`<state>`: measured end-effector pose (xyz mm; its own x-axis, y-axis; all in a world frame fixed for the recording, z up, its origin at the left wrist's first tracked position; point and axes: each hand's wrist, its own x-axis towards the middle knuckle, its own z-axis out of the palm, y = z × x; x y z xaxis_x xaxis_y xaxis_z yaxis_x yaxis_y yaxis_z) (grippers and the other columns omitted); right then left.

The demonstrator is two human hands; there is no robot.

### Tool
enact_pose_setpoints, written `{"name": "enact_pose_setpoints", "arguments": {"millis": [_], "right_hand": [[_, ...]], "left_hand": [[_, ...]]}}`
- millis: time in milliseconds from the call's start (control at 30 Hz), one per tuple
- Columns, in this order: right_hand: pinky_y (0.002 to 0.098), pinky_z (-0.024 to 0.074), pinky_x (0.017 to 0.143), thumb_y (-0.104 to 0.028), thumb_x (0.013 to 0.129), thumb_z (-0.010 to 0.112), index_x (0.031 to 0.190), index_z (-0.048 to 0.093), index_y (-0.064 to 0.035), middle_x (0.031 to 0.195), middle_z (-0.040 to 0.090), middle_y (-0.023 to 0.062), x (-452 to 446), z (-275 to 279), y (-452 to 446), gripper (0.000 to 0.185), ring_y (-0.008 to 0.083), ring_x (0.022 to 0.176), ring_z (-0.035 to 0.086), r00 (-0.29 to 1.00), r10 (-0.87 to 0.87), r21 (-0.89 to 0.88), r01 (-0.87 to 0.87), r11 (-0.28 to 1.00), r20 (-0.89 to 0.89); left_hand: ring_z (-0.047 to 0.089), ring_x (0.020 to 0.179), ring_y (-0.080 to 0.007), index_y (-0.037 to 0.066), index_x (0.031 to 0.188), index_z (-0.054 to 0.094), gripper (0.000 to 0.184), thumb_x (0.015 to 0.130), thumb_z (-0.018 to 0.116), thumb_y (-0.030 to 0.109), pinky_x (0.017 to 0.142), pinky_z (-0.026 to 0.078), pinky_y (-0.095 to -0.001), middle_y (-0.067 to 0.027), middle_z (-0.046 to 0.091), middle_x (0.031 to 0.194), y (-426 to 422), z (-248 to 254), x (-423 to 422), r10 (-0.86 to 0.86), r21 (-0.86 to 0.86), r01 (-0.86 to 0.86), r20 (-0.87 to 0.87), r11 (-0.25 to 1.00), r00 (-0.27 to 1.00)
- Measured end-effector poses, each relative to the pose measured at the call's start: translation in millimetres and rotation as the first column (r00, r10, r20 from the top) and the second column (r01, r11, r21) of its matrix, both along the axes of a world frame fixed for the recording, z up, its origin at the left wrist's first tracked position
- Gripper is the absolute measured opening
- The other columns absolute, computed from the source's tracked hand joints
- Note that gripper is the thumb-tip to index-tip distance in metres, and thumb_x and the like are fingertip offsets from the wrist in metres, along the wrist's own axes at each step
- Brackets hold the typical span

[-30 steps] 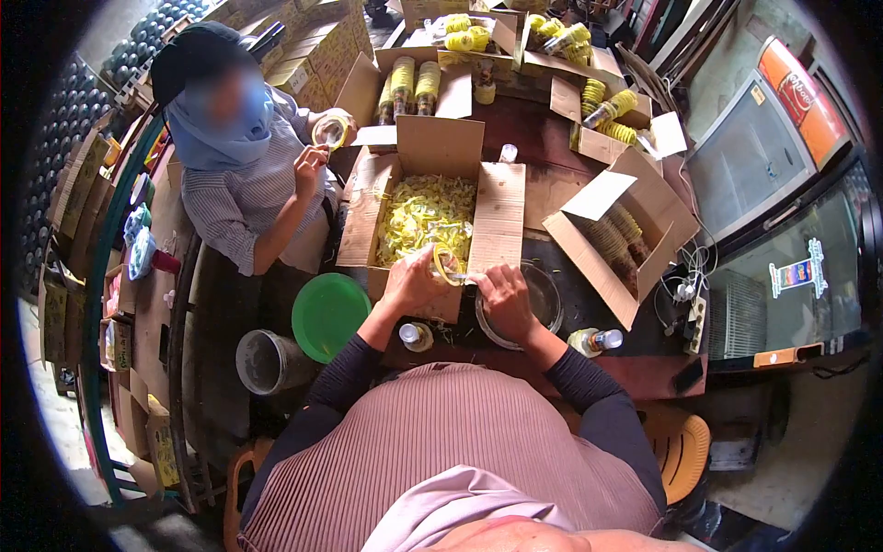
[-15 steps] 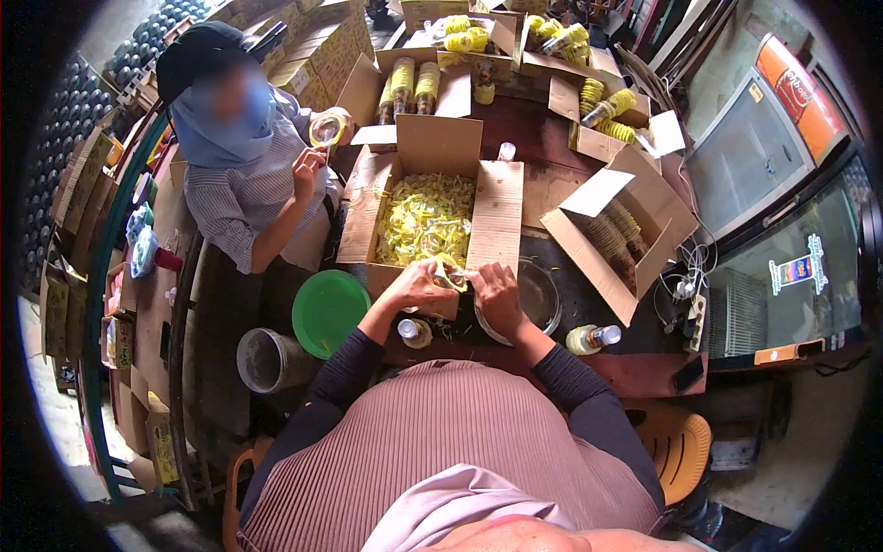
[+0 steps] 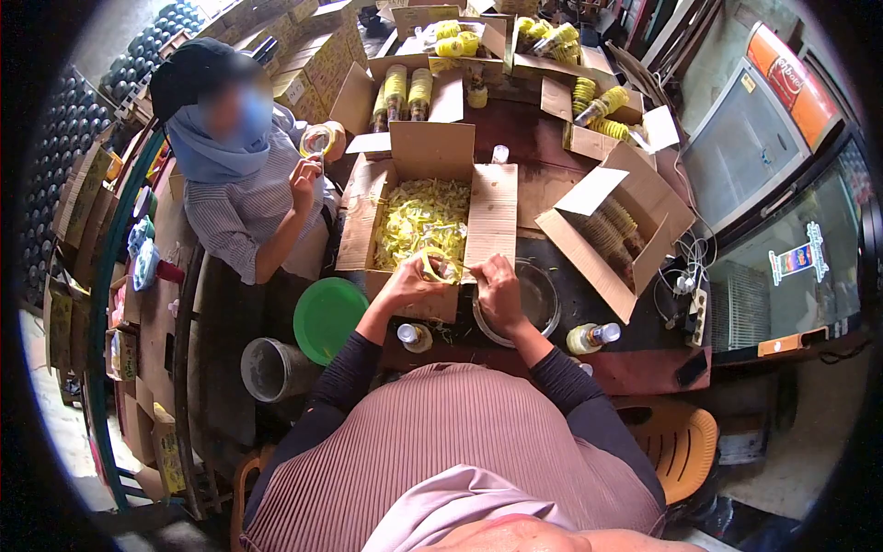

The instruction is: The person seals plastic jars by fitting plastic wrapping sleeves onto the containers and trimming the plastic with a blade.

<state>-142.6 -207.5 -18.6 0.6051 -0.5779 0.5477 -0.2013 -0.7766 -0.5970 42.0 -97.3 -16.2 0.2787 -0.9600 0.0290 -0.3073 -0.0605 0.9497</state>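
My left hand (image 3: 409,283) is closed around a yellow-rimmed ring-shaped piece (image 3: 441,268), clear in places, at the near edge of an open cardboard box (image 3: 492,221). Yellow shredded strips (image 3: 414,219) fill that box. Just right of the ring, my right hand (image 3: 499,296) pinches with fingertips pressed together, above a round metal bowl (image 3: 556,308). Whatever lies between those fingertips is too small to make out. A small capped bottle (image 3: 415,338) stands below my left wrist, and another bottle (image 3: 593,338) leans right of my right forearm.
Across to the left, a co-worker (image 3: 244,202) holds a similar yellow-rimmed ring (image 3: 317,141). A green round basin (image 3: 329,320) and a grey bucket (image 3: 279,370) sit left of me. Boxes of yellow-ringed stacks (image 3: 395,90) line the back. At right are a tilted box (image 3: 589,267) and cables (image 3: 696,253).
My left hand has turned the ring so its round opening shows more. My right hand has shifted slightly away from it. The co-worker's ring has tilted and moved a little left.
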Motion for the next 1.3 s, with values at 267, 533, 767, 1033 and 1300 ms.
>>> {"name": "enact_pose_setpoints", "arguments": {"millis": [267,533,767,1033,1300], "right_hand": [[0.0403,0.0484,0.074,-0.007,0.080,0.065,0.084,0.064,-0.0029,0.085,0.059,0.0129,-4,-13,-21,0.006,0.0304,0.084,0.059,0.996,-0.047,0.111,0.055,0.992,-0.075],[0.0399,0.0499,0.073,-0.011,0.077,0.069,0.086,0.062,-0.0038,0.085,0.064,0.0131,11,-85,-48,0.014,0.0292,0.083,0.063,0.961,-0.106,0.366,0.198,0.909,-0.256],[0.0438,0.0451,0.082,-0.037,0.086,0.062,0.085,0.062,-0.0082,0.093,0.059,0.0135,29,-33,-25,0.029,0.0322,0.094,0.055,0.966,0.032,0.305,0.049,0.951,-0.256],[0.0444,0.0490,0.074,-0.030,0.078,0.066,0.085,0.059,-0.0053,0.085,0.060,0.0157,24,11,1,0.027,0.0340,0.082,0.061,0.896,0.154,-0.008,-0.173,0.985,-0.417],[0.0464,0.0481,0.073,-0.030,0.089,0.056,0.091,0.059,-0.0043,0.088,0.062,0.0163,4,24,7,0.026,0.0374,0.084,0.061,0.831,0.328,0.161,-0.286,0.945,-0.450]], "left_hand": [[0.057,0.109,-0.0367,-0.004,0.127,0.045,0.079,0.066,0.079,0.033,0.090,0.047,-0.0408,-0.0235,0.058,0.116,5,0,-2,0.148,0.115,-0.250,0.550,0.961,0.822],[0.050,0.119,-0.0374,-0.006,0.133,0.037,0.083,0.073,0.075,0.036,0.098,0.042,-0.0396,-0.0273,0.051,0.126,13,-34,-2,0.158,-0.027,-0.173,0.558,0.985,0.815],[0.060,0.097,-0.0377,0.002,0.114,0.047,0.064,0.066,0.077,0.031,0.082,0.049,-0.0433,-0.0194,0.061,0.101,22,-10,-17,0.133,0.044,-0.172,0.459,0.984,0.878],[0.061,0.083,-0.0345,-0.002,0.122,0.043,0.078,0.066,0.081,0.036,0.073,0.048,-0.0413,-0.0179,0.059,0.085,19,30,-39,-0.092,0.192,0.015,0.398,0.981,0.913],[0.062,0.065,-0.0280,-0.003,0.130,0.036,0.082,0.067,0.080,0.028,0.060,0.047,-0.0383,-0.0153,0.061,0.075,31,28,-31,-0.253,0.219,0.199,0.253,0.955,0.934]]}}
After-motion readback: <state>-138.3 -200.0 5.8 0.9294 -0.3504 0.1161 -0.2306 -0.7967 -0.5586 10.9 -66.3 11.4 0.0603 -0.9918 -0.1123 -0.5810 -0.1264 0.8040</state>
